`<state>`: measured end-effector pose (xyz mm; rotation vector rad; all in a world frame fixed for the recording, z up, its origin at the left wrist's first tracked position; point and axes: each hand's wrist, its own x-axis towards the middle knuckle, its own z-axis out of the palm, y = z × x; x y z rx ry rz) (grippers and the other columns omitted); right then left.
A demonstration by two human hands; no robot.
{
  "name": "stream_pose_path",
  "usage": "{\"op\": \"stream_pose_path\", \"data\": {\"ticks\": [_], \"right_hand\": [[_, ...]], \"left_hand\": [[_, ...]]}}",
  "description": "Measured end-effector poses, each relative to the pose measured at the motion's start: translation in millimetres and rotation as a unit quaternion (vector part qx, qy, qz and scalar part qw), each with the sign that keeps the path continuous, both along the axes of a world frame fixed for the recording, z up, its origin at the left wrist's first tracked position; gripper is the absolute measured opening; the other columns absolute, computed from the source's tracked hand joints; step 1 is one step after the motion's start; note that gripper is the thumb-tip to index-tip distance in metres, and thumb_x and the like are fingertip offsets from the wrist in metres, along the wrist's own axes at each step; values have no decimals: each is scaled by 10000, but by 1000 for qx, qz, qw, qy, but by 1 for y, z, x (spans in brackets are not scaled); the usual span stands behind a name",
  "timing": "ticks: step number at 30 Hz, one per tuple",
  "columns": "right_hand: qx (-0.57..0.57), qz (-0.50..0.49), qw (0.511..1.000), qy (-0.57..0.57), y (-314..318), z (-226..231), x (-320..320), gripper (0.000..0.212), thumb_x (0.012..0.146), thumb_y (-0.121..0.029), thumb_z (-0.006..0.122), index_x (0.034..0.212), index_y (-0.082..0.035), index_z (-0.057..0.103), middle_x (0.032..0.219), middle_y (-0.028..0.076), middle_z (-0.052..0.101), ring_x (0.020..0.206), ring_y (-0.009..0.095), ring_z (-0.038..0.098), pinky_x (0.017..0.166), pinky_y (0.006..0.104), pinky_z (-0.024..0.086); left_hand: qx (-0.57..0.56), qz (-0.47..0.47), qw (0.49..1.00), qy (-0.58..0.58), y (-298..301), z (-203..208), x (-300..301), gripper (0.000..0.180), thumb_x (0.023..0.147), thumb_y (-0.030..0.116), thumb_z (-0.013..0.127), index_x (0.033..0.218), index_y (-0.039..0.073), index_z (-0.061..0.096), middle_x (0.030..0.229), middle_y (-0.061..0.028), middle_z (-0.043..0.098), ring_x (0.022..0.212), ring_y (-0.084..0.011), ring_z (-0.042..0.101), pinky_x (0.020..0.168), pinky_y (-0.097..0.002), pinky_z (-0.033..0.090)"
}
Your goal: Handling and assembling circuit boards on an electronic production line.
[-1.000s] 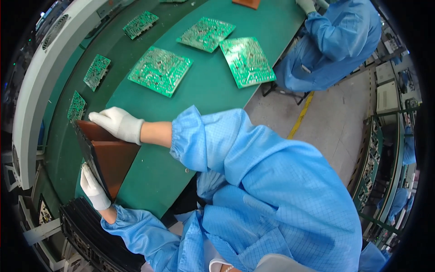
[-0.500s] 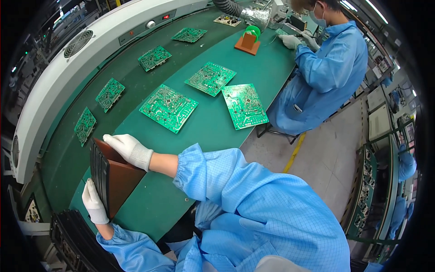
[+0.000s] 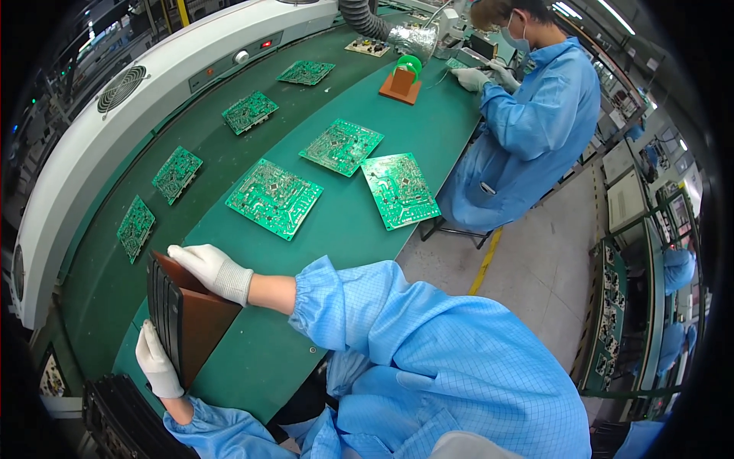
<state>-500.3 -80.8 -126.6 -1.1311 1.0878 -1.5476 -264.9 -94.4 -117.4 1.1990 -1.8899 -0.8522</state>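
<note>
At the left end of the green table, a stack of thin black panels [image 3: 166, 310] stands on edge, leaning against a brown angled board [image 3: 205, 325]. What kind of panels these are I cannot tell. My left hand [image 3: 157, 362], in a white glove, presses its closed fingers against the near, outer side of the stack. On the far side my right hand [image 3: 206, 269], also gloved, grips the upper edge by the brown board; its fingertips are partly hidden. Beyond my right hand lie three green circuit boards: one nearer [image 3: 274, 198], one behind it [image 3: 341, 147] and one to the right [image 3: 401, 190].
Several more circuit boards [image 3: 177, 174] lie along a darker green strip beside a long white machine housing [image 3: 84, 126]. A brown stand with a green reel [image 3: 401, 84] is farther off. A person in blue [image 3: 543, 126] sits at the table's right edge. Black racks [image 3: 126, 424] stand lower left.
The whole view has shifted slightly, so the table and boards appear lower and a little to the left. Both hands keep the same hold on the black panels.
</note>
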Motion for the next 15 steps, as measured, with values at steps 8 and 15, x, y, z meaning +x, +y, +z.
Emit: {"op": "stream_pose_path", "data": {"ticks": [8, 15], "right_hand": [[-6, 2, 1000, 1, -2, -2, 0, 561, 1006, -443, 402, 899, 63, 621, 774, 184, 629, 736, 218, 563, 778, 367, 454], [-11, -1, 1000, 7, -1, -4, 0, 568, 1006, -448, 407, 900, 68, 618, 772, 175, 630, 733, 203, 559, 770, 360, 456]], "left_hand": [[6, 10, 1000, -23, -4, -3, 2, 409, 1042, 292, 418, 949, -77, 570, 773, -71, 559, 722, -132, 482, 703, -285, 424], [-6, 12, 1000, -3, -1, -3, -2, 404, 1041, 289, 423, 949, -77, 565, 783, -60, 541, 736, -122, 474, 715, -270, 421]]}}
